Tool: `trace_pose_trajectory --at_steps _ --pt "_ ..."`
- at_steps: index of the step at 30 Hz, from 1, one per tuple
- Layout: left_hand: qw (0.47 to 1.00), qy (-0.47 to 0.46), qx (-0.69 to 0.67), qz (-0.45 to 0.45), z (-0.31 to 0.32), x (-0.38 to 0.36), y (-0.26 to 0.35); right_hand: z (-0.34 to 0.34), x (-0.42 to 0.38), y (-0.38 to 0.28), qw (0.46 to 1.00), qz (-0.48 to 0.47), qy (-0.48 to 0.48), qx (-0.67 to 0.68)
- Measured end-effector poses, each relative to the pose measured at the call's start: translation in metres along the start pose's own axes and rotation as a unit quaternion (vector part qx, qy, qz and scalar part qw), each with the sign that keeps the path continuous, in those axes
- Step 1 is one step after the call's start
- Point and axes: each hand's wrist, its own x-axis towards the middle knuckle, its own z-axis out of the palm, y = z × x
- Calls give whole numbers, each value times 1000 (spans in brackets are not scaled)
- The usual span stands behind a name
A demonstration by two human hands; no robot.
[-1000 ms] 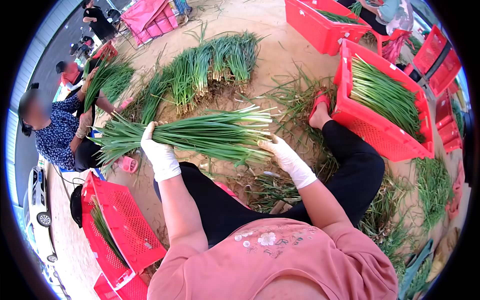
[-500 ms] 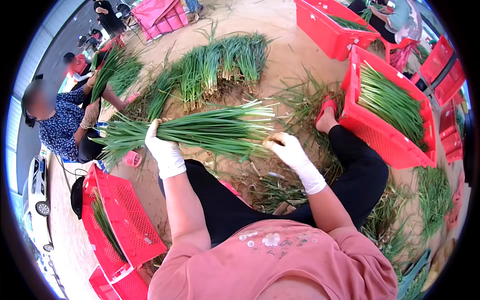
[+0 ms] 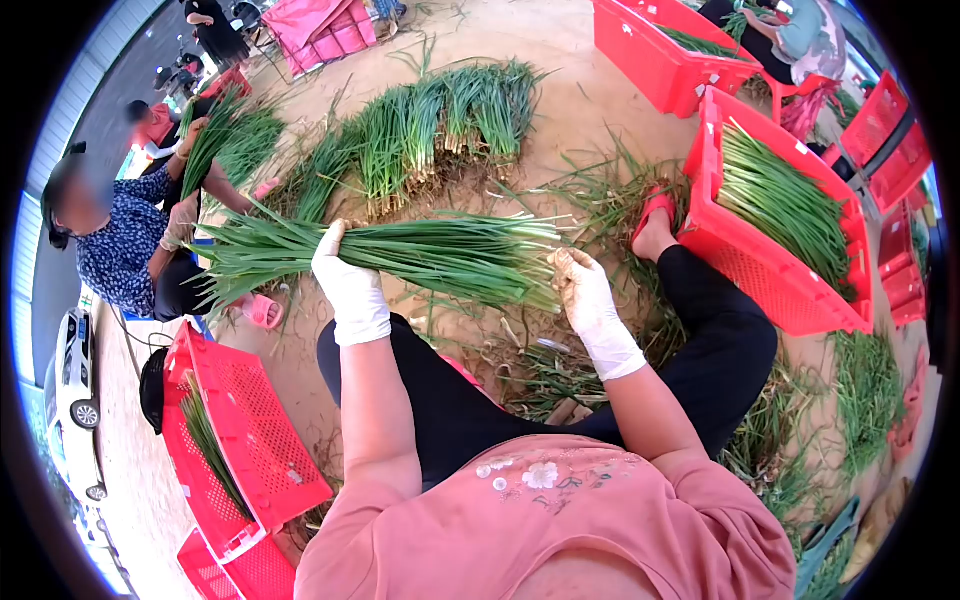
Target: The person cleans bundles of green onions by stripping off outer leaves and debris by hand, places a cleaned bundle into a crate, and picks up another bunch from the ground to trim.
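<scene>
A long bundle of green stalks [image 3: 430, 255] lies level across the front of my body, leaves to the left and pale ends to the right. My left hand [image 3: 345, 285], in a white glove, is wrapped round its middle-left part. My right hand [image 3: 582, 292], in a white glove with a soiled palm and fingers, is at the pale ends with its fingers bent together; what they pinch, if anything, is too small to name. Beyond the bundle, more bunches of stalks [image 3: 440, 125] rest in a curved row on the ground.
At the right a red crate [image 3: 770, 265] holds green stalks; another red crate [image 3: 660, 60] is behind it. A red crate [image 3: 245, 410] stands at lower left. A co-worker [image 3: 120, 235] sits at the left with stalks. Loose leaves [image 3: 620, 200] litter the ground.
My left hand has shifted slightly right and down on the bundle. My right hand has turned more upright and moved a little right. The co-worker's raised hand has moved up.
</scene>
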Motion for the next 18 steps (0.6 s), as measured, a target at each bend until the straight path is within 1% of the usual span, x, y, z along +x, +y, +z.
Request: trace_pose_trajectory --at_steps 1,2,3,4,5,7,8,9,10,11,12,13,15,16,17,18 --pt "1000 2 -9 -13 4 -3 -2 6 1 -1 1000 1 0 -2" --pt "1000 -15 17 -7 8 -9 -5 12 0 2 959 -124 -39 -253" --pt "998 -34 43 0 15 -15 -8 31 -4 0 839 -240 -75 -484" --pt "999 -14 28 -16 19 -16 -16 49 -10 4 829 -258 -103 -486" --pt "996 -23 83 11 24 -22 -24 67 -14 9 818 -278 -132 -486" --pt "995 -39 86 -10 36 -35 -32 92 -18 12 904 -206 -132 -351" --pt "992 -49 113 -3 33 -34 -42 100 -18 3 911 -189 -140 -338" --pt "993 -52 107 3 38 -40 -48 108 -20 -6 931 -148 -141 -303" --pt "993 -40 108 2 38 -43 -53 112 -23 -20 962 -98 -159 -202" --pt "994 -30 109 2 39 -42 -57 111 -25 -35 979 -50 -173 -97" --pt "995 -13 103 -7 35 -35 -59 102 -27 -51 964 -56 -258 -23" --pt "996 -12 87 -28 37 -33 -53 87 -30 -66 937 -61 -340 50" --pt "996 24 81 -35 42 -33 -37 42 -24 -73 874 16 -486 20" --pt "996 16 76 -39 33 -21 -37 27 -34 -77 905 74 -401 -122" --pt "997 2 65 -48 22 -14 -36 20 -41 -75 907 129 -311 -252" --pt "997 11 55 -45 22 -11 -33 2 -37 -55 884 99 -250 -383"
